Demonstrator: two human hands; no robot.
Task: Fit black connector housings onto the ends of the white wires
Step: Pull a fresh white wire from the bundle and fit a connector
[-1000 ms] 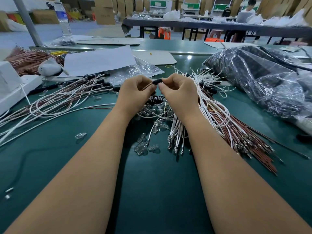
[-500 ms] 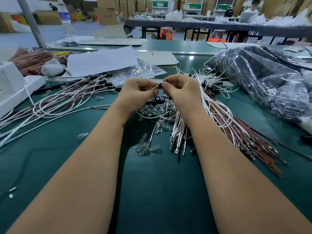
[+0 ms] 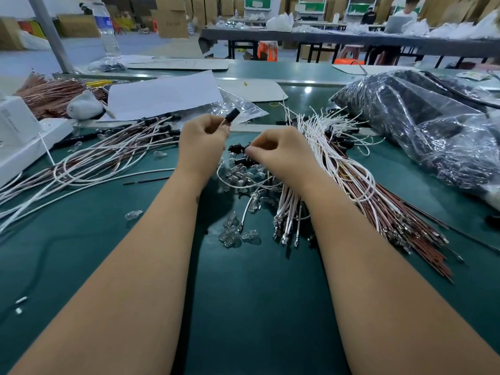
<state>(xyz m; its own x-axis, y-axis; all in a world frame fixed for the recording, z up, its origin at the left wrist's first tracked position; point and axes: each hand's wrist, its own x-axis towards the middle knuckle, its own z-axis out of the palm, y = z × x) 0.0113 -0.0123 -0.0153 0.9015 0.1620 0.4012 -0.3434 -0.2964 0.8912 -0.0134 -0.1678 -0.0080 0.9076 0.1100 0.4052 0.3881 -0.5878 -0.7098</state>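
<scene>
Bare green mat (image 3: 257, 307) between your forearms: open passage at 6 o'clock. At 12, loose black housings (image 3: 238, 154) and clear bulbs (image 3: 230, 234) clutter it. White wire bundle (image 3: 332, 158) blocks 2 o'clock; plastic bag (image 3: 422, 131) behind it. Finished harnesses (image 3: 108, 158) spread across 10 o'clock.

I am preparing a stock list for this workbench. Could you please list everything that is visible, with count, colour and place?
black connector housing: one, black, on a wire end held by the left hand
loose housings: several, black, table centre
white wires: large bundle, white, right of centre
finished wires: many, white and brown, left
clear bulbs: several, clear, centre
plastic bag: one, clear with dark contents, right
paper sheet: one, white, back left
water bottle: one, clear, far left
table: one, green
left hand: holds the wire
right hand: pinches a loose housing
</scene>
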